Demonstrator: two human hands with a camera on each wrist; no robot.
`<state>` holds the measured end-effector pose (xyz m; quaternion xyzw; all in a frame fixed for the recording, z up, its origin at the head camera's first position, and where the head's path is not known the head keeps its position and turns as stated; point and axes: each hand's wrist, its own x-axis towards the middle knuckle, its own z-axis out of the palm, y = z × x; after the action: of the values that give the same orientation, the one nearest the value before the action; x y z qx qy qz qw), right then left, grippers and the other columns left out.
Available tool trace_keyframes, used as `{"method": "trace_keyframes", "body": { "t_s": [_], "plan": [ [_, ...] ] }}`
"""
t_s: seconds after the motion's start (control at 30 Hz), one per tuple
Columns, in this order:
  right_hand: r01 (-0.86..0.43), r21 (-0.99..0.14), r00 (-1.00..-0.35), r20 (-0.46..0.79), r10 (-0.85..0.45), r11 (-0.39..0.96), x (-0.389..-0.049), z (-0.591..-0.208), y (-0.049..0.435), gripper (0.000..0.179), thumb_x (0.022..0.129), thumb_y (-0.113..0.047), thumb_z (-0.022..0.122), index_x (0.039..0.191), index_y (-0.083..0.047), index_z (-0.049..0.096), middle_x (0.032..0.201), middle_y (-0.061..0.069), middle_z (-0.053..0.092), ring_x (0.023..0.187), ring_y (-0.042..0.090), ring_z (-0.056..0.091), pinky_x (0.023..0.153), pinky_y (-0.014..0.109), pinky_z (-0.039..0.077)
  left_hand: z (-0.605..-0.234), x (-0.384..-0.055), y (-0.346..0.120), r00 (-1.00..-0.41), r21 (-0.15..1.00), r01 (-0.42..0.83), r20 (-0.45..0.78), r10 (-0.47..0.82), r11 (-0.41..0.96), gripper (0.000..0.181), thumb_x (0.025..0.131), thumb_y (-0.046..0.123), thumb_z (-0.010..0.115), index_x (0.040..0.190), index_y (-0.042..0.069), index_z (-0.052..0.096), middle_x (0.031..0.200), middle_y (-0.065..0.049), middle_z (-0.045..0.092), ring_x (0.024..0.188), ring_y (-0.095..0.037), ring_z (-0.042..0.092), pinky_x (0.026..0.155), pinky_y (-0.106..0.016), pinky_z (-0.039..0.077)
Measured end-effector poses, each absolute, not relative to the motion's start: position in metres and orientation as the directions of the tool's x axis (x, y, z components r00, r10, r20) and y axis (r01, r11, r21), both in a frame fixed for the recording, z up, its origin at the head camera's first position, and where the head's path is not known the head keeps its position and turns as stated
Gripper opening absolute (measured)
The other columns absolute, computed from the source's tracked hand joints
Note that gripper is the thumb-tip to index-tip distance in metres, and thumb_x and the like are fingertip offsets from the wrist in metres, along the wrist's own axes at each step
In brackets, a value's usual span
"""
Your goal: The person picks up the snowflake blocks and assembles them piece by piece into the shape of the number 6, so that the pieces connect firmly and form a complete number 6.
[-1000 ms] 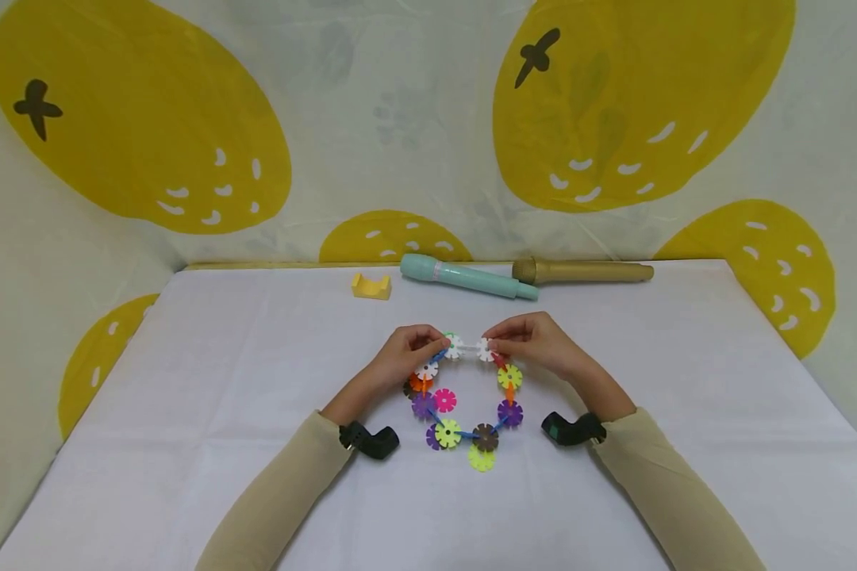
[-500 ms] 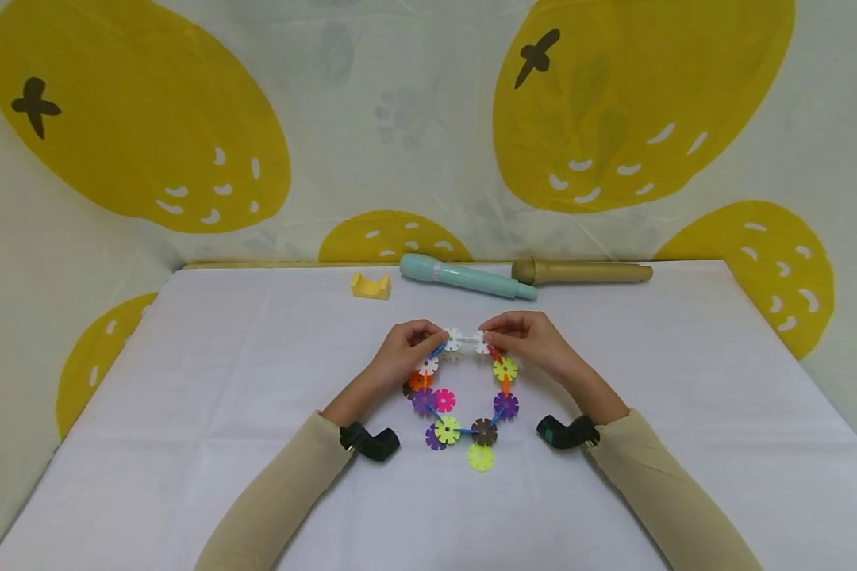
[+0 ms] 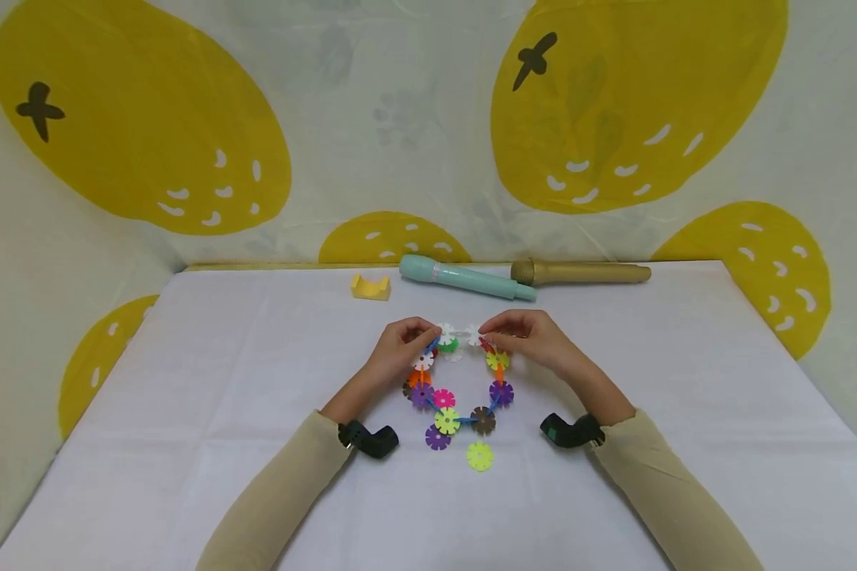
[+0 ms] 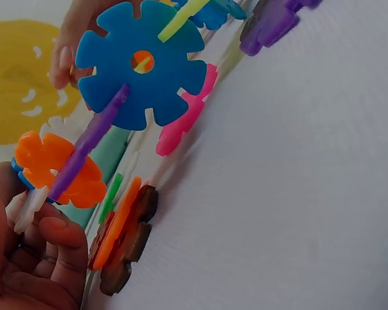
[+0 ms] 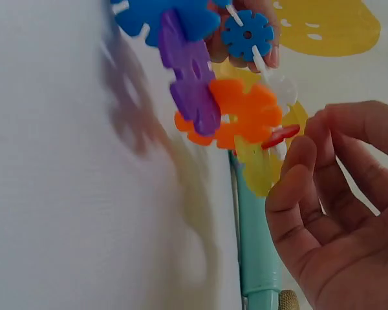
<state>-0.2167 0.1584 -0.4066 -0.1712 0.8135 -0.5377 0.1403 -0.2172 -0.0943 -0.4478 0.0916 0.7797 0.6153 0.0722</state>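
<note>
We find a ring of linked plastic discs (image 3: 482,420) raised over the middle of the desk (image 3: 293,476), between both hands. The grip of the left hand (image 3: 400,349) is closed to a pinch on the ring's far left part; the grip of the right hand (image 3: 536,337) pinches the far right part, its exact contact partly hidden.

Main risk, in our judgement: an uneven pull or twist between the hands could work a slot joint loose, most likely at the pale link (image 3: 460,332) between the two white discs; we cannot tell how deeply it is seated. Should either pinch slip, the ring could drop onto the loose pink disc (image 3: 443,398) or purple disc (image 3: 438,437) beneath.

Orientation: the ring is roughly round, so we record no pointing end and no clear long axis. The white discs lie farthest from the person; the yellow-green and brown discs lie nearest. We cannot fix its tilt.
</note>
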Motion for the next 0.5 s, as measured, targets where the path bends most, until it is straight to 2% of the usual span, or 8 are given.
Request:
{"method": "trace_keyframes", "body": {
  "t_s": [0.17, 0.33, 0.5],
  "plan": [
    [-0.171, -0.925, -0.850, -0.036, -0.526, 0.338, -0.208, -0.407, 0.161, 0.024, 0.093, -0.014, 0.067, 0.110, 0.003, 0.068, 0.094, 0.018, 0.067, 0.070, 0.022, 0.058, 0.063, 0.029, 0.051, -0.450, -0.219, -0.093, -0.973, 0.977, 0.034, -0.016, 0.230, 0.212, 0.021, 0.097, 0.019, 0.062, 0.100, 0.000, 0.068, 0.082, 0.000, 0.060, 0.076, -0.014, 0.048, 0.067, -0.021, 0.040],
    [-0.191, -0.939, -0.793, -0.024, -0.609, 0.286, -0.198, -0.410, 0.167, 0.024, 0.092, -0.011, 0.068, 0.108, 0.007, 0.066, 0.083, 0.022, 0.063, 0.061, 0.019, 0.053, 0.056, 0.027, 0.046, -0.451, -0.219, -0.093, -0.973, 0.973, 0.041, -0.013, 0.231, 0.226, 0.021, 0.097, 0.020, 0.062, 0.100, 0.000, 0.068, 0.082, -0.001, 0.059, 0.076, -0.015, 0.048, 0.066, -0.021, 0.040],
    [-0.167, -0.956, -0.711, -0.052, -0.701, 0.241, -0.188, -0.414, 0.173, 0.023, 0.092, -0.009, 0.067, 0.107, 0.008, 0.066, 0.088, 0.024, 0.066, 0.059, 0.024, 0.052, 0.053, 0.024, 0.046, -0.449, -0.218, -0.095, -0.973, 0.973, 0.030, -0.025, 0.231, 0.228, 0.021, 0.097, 0.020, 0.062, 0.100, 0.000, 0.068, 0.082, -0.002, 0.059, 0.077, -0.016, 0.048, 0.066, -0.020, 0.040]
  ]
}}
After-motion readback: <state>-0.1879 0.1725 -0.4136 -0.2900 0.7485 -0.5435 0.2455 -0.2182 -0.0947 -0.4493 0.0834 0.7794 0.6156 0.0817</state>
